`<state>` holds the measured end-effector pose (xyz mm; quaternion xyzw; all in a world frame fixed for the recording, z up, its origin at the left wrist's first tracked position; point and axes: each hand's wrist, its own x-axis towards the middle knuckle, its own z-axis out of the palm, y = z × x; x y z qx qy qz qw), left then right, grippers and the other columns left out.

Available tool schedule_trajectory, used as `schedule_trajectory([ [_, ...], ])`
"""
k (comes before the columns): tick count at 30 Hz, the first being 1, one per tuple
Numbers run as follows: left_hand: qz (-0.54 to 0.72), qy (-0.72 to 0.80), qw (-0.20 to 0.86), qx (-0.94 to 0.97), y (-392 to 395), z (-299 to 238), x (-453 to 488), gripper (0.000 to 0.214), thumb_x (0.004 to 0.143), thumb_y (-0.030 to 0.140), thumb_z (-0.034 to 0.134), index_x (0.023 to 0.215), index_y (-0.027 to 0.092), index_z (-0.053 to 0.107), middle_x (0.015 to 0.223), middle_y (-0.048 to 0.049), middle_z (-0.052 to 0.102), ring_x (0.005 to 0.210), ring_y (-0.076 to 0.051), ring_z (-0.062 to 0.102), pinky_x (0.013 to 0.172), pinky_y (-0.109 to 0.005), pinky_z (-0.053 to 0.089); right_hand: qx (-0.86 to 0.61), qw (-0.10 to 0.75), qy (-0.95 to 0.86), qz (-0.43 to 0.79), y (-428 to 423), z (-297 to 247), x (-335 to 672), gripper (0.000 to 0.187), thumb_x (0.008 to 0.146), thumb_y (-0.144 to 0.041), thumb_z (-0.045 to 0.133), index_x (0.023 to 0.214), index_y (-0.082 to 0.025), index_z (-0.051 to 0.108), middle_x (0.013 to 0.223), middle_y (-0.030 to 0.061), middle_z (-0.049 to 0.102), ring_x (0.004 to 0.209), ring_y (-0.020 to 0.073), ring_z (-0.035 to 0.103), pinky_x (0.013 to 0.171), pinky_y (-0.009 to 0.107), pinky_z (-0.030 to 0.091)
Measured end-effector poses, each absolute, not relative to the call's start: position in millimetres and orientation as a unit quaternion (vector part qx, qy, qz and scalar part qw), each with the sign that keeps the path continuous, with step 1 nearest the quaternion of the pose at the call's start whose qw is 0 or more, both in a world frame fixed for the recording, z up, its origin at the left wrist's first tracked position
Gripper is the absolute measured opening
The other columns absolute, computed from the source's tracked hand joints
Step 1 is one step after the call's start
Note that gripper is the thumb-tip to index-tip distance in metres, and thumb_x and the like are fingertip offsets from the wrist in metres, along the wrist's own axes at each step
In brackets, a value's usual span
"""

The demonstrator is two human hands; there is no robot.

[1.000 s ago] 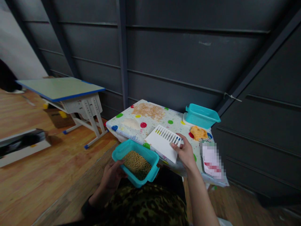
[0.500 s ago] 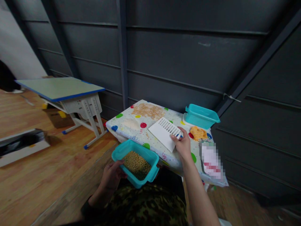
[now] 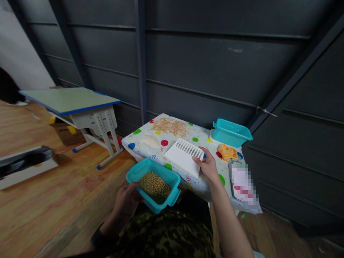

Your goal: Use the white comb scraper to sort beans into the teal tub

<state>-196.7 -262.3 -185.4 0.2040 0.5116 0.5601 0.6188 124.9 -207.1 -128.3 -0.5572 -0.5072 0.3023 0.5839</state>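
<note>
My left hand (image 3: 128, 196) grips the near left rim of a turquoise plastic tub (image 3: 147, 165), its fingers partly hidden beneath. Inside the tub lies a heap of round tan beans (image 3: 156, 186), probably soybeans. The tub is held level just off the front edge of the small table. My right hand (image 3: 207, 165) is closed on the right edge of a white slotted plastic plate (image 3: 182, 156), thumb on top. A row of slots runs along the plate's far side, and its near edge reaches close to the tub.
Spread grain (image 3: 170, 126) and a pale powder pile (image 3: 150, 141) lie on the dotted tablecloth (image 3: 199, 139). At right are another turquoise tub (image 3: 231, 132), an orange cloth (image 3: 227, 152) and a blurred-out flat item (image 3: 243, 184). A desk (image 3: 70, 100) stands left; a dark wall (image 3: 215, 68) rises behind.
My right hand has drawn the white slotted plate slightly left and toward me, tilting it. The tub in my left hand stays nearly in place.
</note>
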Motion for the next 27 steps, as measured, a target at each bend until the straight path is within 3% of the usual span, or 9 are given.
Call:
schedule_trajectory([
  [8, 0.559, 0.511, 0.625, 0.191, -264.5, -183.8, -193.8, 0.036, 0.040, 0.040, 0.092, 0.048, 0.018, 0.065, 0.045, -0.0024, 0.059, 0.039, -0.017, 0.055, 0.037, -0.029, 0.047, -0.539, 0.585, -0.485, 0.364, -222.1, -125.7, 114.0, 0.066, 0.067, -0.048, 0.088, 0.124, -0.025, 0.063, 0.098, 0.0051, 0.076, 0.075, 0.0240, 0.069, 0.064, 0.035, 0.057],
  [16, 0.565, 0.503, 0.623, 0.201, -260.8, -210.9, -199.4, 0.033, 0.050, 0.041, 0.092, 0.049, 0.019, 0.067, 0.044, -0.0024, 0.059, 0.039, -0.018, 0.054, 0.037, -0.029, 0.046, -0.526, 0.562, -0.508, 0.386, -229.0, -127.0, 110.2, 0.064, 0.068, -0.046, 0.090, 0.124, -0.026, 0.067, 0.099, 0.0039, 0.078, 0.078, 0.0241, 0.071, 0.065, 0.035, 0.059],
  [22, 0.560, 0.511, 0.622, 0.195, -265.8, -188.1, -196.5, 0.037, 0.041, 0.042, 0.094, 0.048, 0.019, 0.067, 0.044, -0.0026, 0.058, 0.040, -0.017, 0.054, 0.039, -0.030, 0.046, -0.567, 0.651, -0.450, 0.227, -217.5, -121.1, 134.9, 0.071, 0.072, -0.048, 0.085, 0.135, -0.022, 0.064, 0.117, 0.0114, 0.077, 0.086, 0.0267, 0.073, 0.074, 0.039, 0.060],
  [27, 0.552, 0.522, 0.623, 0.188, -264.7, -191.3, -198.0, 0.043, 0.035, 0.044, 0.097, 0.043, 0.020, 0.063, 0.043, -0.0019, 0.054, 0.040, -0.016, 0.051, 0.039, -0.031, 0.046, -0.597, 0.643, -0.466, 0.115, -200.3, -108.9, 152.5, 0.069, 0.077, -0.047, 0.078, 0.140, -0.021, 0.063, 0.126, 0.0141, 0.073, 0.093, 0.0293, 0.072, 0.080, 0.042, 0.058],
])
